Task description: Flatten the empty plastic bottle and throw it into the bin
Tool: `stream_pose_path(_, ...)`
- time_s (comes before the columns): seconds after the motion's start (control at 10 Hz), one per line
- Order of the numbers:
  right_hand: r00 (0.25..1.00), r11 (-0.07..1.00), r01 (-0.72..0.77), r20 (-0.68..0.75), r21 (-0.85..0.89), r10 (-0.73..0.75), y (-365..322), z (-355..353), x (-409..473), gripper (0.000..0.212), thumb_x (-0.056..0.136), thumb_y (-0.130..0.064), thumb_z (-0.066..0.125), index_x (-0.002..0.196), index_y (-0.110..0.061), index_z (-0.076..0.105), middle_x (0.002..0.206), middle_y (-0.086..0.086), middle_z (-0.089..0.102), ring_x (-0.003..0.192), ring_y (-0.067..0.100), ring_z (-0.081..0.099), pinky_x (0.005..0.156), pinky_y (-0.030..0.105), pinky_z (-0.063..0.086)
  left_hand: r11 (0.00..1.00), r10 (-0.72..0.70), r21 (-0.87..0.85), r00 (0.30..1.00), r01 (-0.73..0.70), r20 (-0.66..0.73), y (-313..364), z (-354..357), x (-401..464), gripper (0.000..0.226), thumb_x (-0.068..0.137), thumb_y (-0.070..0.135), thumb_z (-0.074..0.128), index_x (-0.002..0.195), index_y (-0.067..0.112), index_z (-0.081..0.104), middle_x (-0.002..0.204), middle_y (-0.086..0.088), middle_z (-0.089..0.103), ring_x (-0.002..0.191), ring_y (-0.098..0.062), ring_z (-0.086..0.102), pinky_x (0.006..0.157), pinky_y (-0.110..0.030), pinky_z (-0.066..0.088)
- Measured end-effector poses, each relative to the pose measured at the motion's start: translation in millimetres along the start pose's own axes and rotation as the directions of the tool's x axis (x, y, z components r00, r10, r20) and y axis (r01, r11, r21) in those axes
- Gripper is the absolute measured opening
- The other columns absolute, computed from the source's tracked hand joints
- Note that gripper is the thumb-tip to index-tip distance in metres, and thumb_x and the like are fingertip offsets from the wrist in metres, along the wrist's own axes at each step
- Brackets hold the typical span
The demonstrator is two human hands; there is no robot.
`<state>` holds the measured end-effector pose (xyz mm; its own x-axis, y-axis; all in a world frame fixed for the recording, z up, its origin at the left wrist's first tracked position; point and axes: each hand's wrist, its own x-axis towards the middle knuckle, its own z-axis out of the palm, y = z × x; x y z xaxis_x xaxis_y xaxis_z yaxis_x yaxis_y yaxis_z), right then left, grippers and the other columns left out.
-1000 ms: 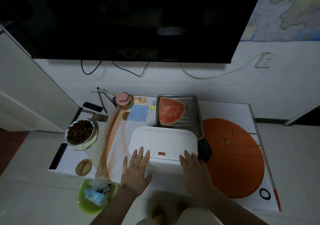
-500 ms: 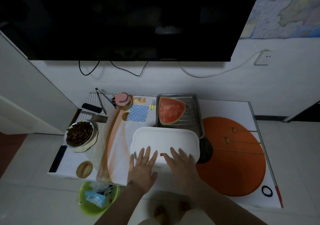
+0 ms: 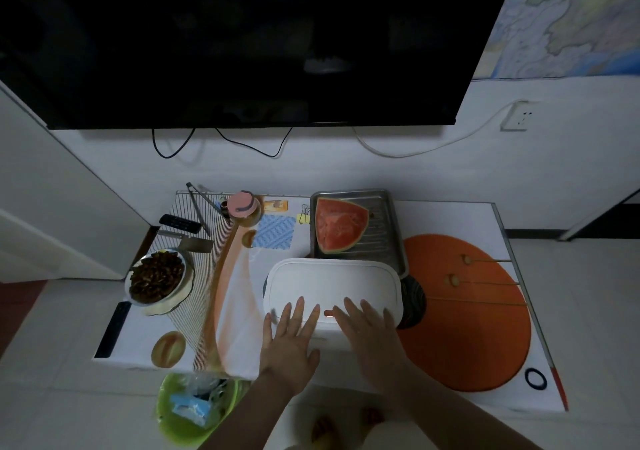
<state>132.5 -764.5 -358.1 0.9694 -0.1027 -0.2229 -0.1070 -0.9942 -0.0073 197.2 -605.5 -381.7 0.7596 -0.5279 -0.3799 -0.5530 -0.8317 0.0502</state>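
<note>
Both hands lie flat, fingers spread, on the near edge of a white lidded box [image 3: 330, 285]; left hand [image 3: 290, 340] palm down at the lid's near left, right hand [image 3: 370, 333] palm down just beside it, fingertips close to a small orange mark on the lid. Neither hand pinches or holds anything.

Black TV screen [image 3: 225, 44] fills the wall above, cables hanging below it. Map [image 3: 568, 23] at upper right. Low tabletop [image 3: 460, 217] under a printed cloth with a large orange disc [image 3: 467, 318] to the right of the box. Metal tray [image 3: 384, 231] behind the box, touching its far edge, with a watermelon wedge [image 3: 339, 229] lying in it. Wire rack [image 3: 204, 262] on the left part of the tabletop, a bowl of dark brown pieces [image 3: 156, 280] resting on it. Green bin [image 3: 194, 411] on the floor at the tabletop's near left corner, blue and clear wrappers inside; whether the plastic bottle is among them cannot be told, and no bottle shows elsewhere. Pink-lidded jar [image 3: 244, 207] at the back. Remote [image 3: 179, 223] beside the rack's far end.
</note>
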Motion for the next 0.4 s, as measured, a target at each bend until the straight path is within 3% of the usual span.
stream_pose_path(0.1,1.000,0.993,-0.004,0.031,0.116,0.000,4,-5,1,0.074,0.077,-0.029,0.075,0.141,-0.023,0.038,0.151,0.010,0.038,0.137,0.031,0.037,0.108,0.054,0.037,1.000,0.014,0.001,0.999,-0.014,-0.034,4,-10,-1,0.067,0.096,0.050,0.027,0.143,0.038,-0.019,0.156,-0.002,-0.025,0.144,-0.027,-0.019,0.115,-0.052,-0.011)
stream_pose_path(0.2,0.994,0.991,-0.053,0.102,0.120,0.041,17,-2,-1,0.076,0.092,-0.017,0.053,0.147,-0.021,0.002,0.160,0.009,0.002,0.146,0.034,0.002,0.117,0.055,0.012,0.999,0.029,0.031,0.997,-0.027,-0.071,10,-24,-1,0.064,0.097,0.049,0.023,0.143,0.038,-0.020,0.157,-0.003,-0.024,0.144,-0.028,-0.019,0.115,-0.051,-0.011)
stream_pose_path(0.4,0.988,0.967,-0.154,0.020,0.202,0.153,60,-30,-5,0.074,0.091,-0.020,0.047,0.148,-0.025,-0.001,0.161,0.007,-0.002,0.147,0.030,0.001,0.116,0.054,0.013,0.999,0.036,0.023,0.987,-0.033,-0.158,39,-69,12,0.059,0.098,0.050,0.016,0.144,0.035,-0.018,0.159,-0.002,-0.015,0.146,-0.028,-0.013,0.115,-0.049,-0.010)
